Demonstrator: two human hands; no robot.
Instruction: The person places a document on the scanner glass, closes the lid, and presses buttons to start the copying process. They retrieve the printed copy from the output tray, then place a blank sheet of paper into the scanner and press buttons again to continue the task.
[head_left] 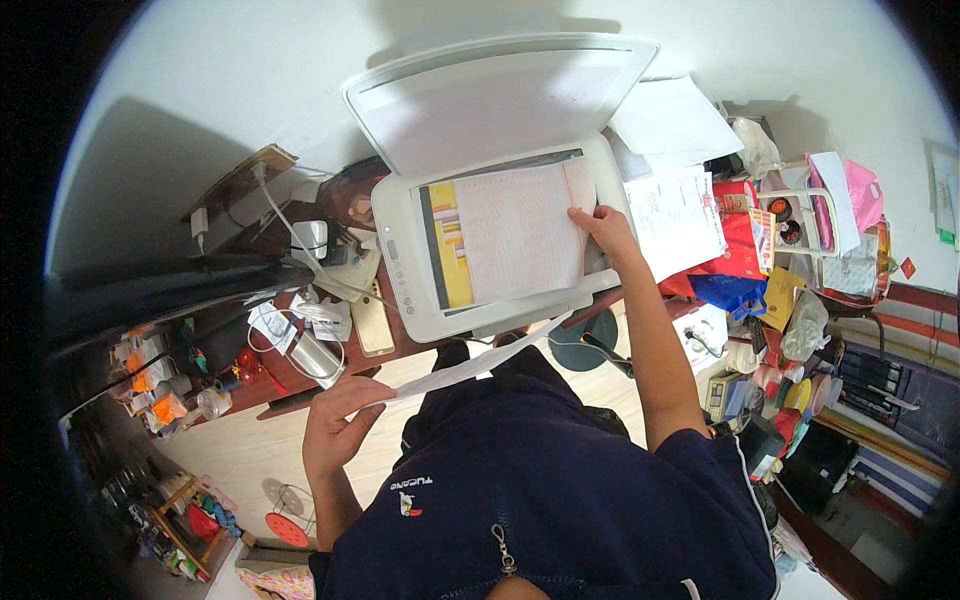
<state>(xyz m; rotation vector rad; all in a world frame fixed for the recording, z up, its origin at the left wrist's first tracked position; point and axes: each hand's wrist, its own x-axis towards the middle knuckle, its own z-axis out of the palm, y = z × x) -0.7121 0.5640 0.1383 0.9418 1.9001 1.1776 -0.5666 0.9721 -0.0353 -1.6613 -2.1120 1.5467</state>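
A white flatbed scanner-printer point(398, 268) stands before me with its lid point(500, 125) raised. On its glass lies a lined page point(515, 230) with faint writing; a yellow strip with coloured blocks point(447, 240) shows along the left side. My right hand point(608, 235) is closed at the page's right edge, fingertips pinching it. My left hand point(335, 425) pinches the left end of a white paper sheet point(480, 365), seen nearly edge-on between my body and the scanner. The sheet's far end reaches below the scanner's front edge.
Left of the scanner are a gold phone point(373, 325), a metal cup point(317, 360) and white cables. Papers point(675, 220), a red bag point(735, 240) and a blue bag point(730, 292) crowd the right side. A dark round stool point(584, 342) stands below the desk edge.
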